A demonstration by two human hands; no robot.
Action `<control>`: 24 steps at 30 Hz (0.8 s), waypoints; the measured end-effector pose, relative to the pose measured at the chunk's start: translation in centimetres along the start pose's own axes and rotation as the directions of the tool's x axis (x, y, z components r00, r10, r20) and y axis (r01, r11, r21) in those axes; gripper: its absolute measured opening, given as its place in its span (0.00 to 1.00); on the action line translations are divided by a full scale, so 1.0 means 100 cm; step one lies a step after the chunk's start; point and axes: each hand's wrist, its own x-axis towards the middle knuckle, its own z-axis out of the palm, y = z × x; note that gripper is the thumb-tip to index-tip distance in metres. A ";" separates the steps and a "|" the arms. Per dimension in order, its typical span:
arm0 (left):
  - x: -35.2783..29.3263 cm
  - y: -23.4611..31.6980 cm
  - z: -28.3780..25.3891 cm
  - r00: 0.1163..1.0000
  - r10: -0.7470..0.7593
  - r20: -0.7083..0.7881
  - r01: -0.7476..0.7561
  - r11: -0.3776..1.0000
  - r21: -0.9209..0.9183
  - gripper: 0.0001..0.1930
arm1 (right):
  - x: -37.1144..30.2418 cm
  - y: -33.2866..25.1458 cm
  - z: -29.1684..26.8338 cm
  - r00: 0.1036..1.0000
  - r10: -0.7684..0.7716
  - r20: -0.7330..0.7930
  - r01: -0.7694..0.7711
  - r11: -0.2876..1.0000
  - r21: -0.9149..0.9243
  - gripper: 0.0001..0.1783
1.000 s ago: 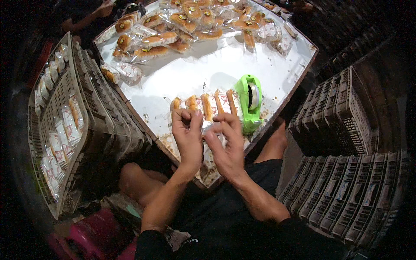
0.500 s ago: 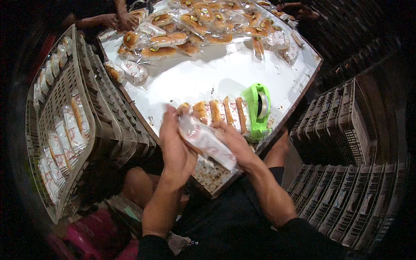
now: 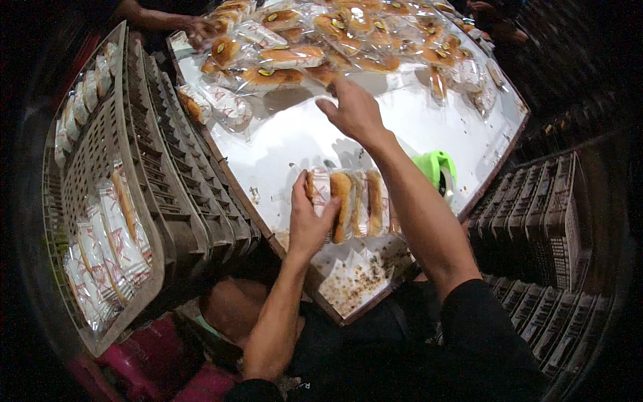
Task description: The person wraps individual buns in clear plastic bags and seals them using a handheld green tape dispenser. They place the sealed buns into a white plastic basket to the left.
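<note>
My left hand [image 3: 309, 220] is closed round a plastic-wrapped bread roll [image 3: 320, 187] at the left end of a short row on the white table [image 3: 281, 151]. Side by side to its right stand several more wrapped rolls [image 3: 343, 201]. My right arm stretches over the row. At its end my right hand [image 3: 358, 112] holds nothing, thumb and fingers apart, close to the near edge of a heap of wrapped rolls [image 3: 288, 57]. Partly hidden behind my right forearm is a green tape dispenser [image 3: 435, 167].
On the left a plastic crate [image 3: 144, 201] holds wrapped rolls [image 3: 114, 248]. More crates [image 3: 529, 208] are stacked at the right. Another person's hand [image 3: 201, 33] touches the heap at the far left. Brown crumbs [image 3: 355, 285] lie on the table's near corner.
The wrapped roll that both hands held now stands at the row's left end under my left hand. My right hand has let go and moved forward to the heap. The view has shifted slightly.
</note>
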 end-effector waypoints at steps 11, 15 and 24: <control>0.000 0.025 -0.035 0.982 -0.150 -0.114 0.156 0.987 0.043 0.44 | 0.118 -0.005 0.075 0.998 0.042 -0.039 -0.041 0.999 0.031 0.26; 0.009 0.030 -0.064 0.933 -0.332 -0.141 0.186 0.778 -0.600 0.39 | 0.039 -0.028 0.065 0.887 -0.363 -0.285 0.449 0.821 0.352 0.24; -0.014 0.066 -0.037 0.971 0.174 0.161 -0.147 0.975 -0.168 0.15 | -0.175 -0.061 -0.045 0.934 0.357 0.033 -0.129 0.248 0.960 0.42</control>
